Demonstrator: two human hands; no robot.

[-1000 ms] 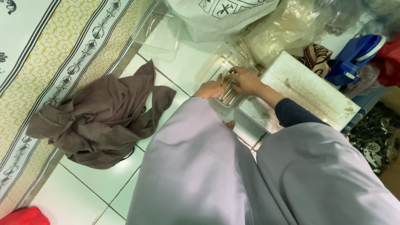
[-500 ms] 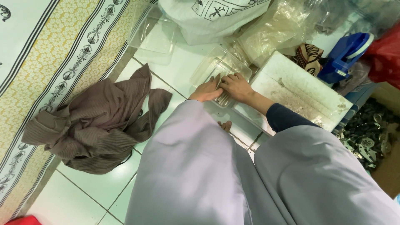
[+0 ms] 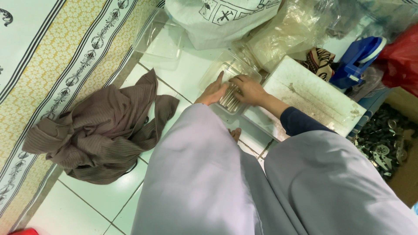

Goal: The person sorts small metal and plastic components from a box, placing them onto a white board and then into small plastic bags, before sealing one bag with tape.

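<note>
Down on the pale green tiled floor (image 3: 91,204), seen from above past two knees in light lilac cloth (image 3: 204,182). Both hands resting in a small clear plastic container (image 3: 230,82) set on the tiles just ahead of the knees. Left hand (image 3: 212,92) laid flat, fingers together and stretched out along the container's near-left side, touching a bundle of thin pale sticks (image 3: 230,100) lying inside. Right hand (image 3: 248,89), out of a dark blue sleeve (image 3: 300,122), curled loosely over the same sticks; whether gripping any, cannot tell. Touching the container on the right, a white rectangular board (image 3: 313,98), stained. Beside the left knee, a crumpled brown cloth (image 3: 104,130) heaped on the tiles at the edge of a yellow patterned mat (image 3: 56,65). Further off, an empty clear tray (image 3: 159,37), a white sack with black marks (image 3: 217,19), crinkled clear bags (image 3: 287,35), a blue plastic object (image 3: 357,61), a red bag (image 3: 402,56).
</note>
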